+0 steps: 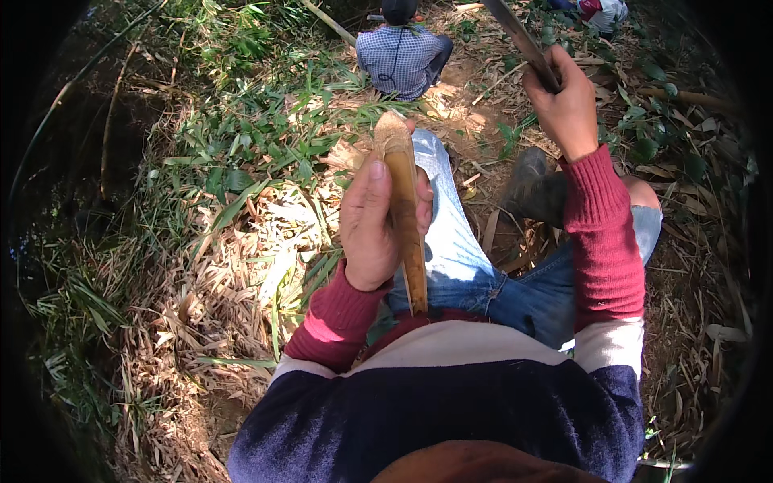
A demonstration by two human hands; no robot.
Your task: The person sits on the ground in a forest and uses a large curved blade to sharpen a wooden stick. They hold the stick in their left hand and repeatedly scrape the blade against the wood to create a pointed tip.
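My left hand (369,225) is wrapped round a split piece of bamboo (408,217), thumb on its near side and fingertips showing on the far side. The bamboo stands lengthwise in front of me, its pale cut end at the top and its narrow lower end against my waist. Raised to the upper right, my right hand (566,109) grips a long, dark machete-like blade (519,36). That tool slants up and left and runs out of the picture, so its far end is hidden.
My legs in blue jeans (459,233) are bent in front of me, with a dark boot (527,189) beyond. A person in a checked shirt (398,60) sits ahead; another (600,12) is at the top right. Dry bamboo leaves (217,302) and green plants cover the ground.
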